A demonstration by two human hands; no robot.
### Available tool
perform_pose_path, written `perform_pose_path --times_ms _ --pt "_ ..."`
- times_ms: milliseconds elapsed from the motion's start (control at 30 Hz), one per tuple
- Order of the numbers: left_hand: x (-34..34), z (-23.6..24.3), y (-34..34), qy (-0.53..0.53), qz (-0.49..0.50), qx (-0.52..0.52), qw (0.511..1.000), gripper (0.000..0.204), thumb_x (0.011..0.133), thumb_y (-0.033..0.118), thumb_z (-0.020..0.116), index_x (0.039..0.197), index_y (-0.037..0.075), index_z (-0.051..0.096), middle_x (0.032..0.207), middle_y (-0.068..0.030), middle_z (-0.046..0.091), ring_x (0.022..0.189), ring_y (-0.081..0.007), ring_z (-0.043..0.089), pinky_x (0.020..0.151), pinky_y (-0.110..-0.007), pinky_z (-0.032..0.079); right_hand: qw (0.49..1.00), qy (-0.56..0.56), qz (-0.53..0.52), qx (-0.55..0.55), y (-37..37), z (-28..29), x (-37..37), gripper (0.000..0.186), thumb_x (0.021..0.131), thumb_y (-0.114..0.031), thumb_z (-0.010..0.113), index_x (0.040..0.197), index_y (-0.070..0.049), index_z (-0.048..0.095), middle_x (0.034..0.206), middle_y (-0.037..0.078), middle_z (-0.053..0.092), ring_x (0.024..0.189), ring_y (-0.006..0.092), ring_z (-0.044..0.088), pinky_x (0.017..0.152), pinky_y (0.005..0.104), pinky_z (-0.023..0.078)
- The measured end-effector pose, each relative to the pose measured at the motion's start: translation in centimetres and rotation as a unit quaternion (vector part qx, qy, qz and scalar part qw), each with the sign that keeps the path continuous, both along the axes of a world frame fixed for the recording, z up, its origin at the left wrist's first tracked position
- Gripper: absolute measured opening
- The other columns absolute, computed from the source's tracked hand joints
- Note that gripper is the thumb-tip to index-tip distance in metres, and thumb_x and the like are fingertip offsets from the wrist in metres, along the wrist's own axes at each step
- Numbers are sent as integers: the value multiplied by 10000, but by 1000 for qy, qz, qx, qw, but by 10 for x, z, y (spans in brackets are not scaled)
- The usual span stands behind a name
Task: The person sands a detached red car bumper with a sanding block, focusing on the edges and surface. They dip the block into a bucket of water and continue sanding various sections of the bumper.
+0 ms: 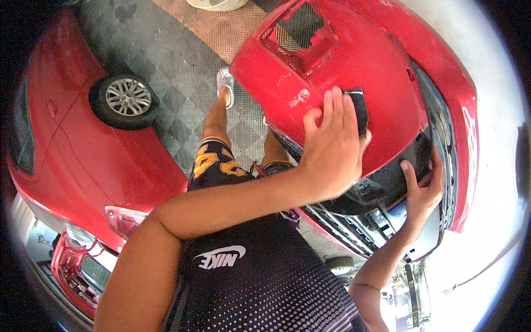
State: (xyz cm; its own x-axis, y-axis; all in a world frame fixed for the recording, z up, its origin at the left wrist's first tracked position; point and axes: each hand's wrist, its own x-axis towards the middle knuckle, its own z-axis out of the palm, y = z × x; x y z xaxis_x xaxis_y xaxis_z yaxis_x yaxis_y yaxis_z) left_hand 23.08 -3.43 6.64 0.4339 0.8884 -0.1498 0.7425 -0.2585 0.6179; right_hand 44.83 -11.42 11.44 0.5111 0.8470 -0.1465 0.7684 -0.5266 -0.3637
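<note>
A red car bumper (381, 66) with black lower trim stands in front of me and to my right. Pale scuffed patches mark its paint near a square cutout. My left hand (332, 146) presses a black sheet (359, 108), which looks like sandpaper, against the red surface with its fingers stretched over it. The palm hides part of the sheet. Lower down on the right, my right hand (425, 191) grips the bumper's black trim (390, 166), thumb on the near face and fingers at the far edge.
A red car (61, 133) fills the left side, and a wheel (128, 102) with a silver rim lies beside it. A pale bucket (217, 4) sits on the tiled floor (188, 83) at the far end. Another wheel (339, 265) is behind the bumper's grille.
</note>
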Motion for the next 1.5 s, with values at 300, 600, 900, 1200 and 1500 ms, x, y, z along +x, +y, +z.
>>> perform_pose_path --times_ms 300,600,900,1200,1500 --pt "10 -28 7 -4 61 -30 998 648 1025 287 547 1413 -203 372 1498 -470 330 1453 -510 349 1128 -576 295 1000 3 8 16 1 -1 1 743 745 -275 939 1379 -38 633 1119 36 671 684 84 477 583 238 392" --pt "36 -39 18 -85 58 17 995 598 1012 260 566 1361 -200 409 1489 -452 346 1467 -556 286 1188 -610 240 999 8 16 37 -4 -8 7 739 745 -254 940 1380 -37 630 1122 53 665 838 124 567 629 241 433" --pt "59 -60 54 -87 83 42 992 565 1069 298 456 1357 -186 421 1483 -445 372 1421 -552 366 1194 -601 266 1000 12 7 17 2 -4 3 718 741 -227 935 1367 -37 640 1093 43 658 812 121 559 635 250 439" --pt "38 -56 32 -85 85 -9 993 624 1064 267 477 1427 -224 347 1542 -463 266 1483 -564 255 1234 -599 191 999 29 1 36 -1 -8 2 757 719 -266 952 1360 -17 633 1090 74 668 853 135 583 663 250 460" --pt "92 -66 75 -108 13 152 982 576 1031 300 520 1311 -202 478 1460 -435 415 1411 -560 377 1201 -595 271 1000 4 22 19 2 -2 0 743 718 -289 946 1341 -13 651 1012 52 657 664 110 506 574 252 419"
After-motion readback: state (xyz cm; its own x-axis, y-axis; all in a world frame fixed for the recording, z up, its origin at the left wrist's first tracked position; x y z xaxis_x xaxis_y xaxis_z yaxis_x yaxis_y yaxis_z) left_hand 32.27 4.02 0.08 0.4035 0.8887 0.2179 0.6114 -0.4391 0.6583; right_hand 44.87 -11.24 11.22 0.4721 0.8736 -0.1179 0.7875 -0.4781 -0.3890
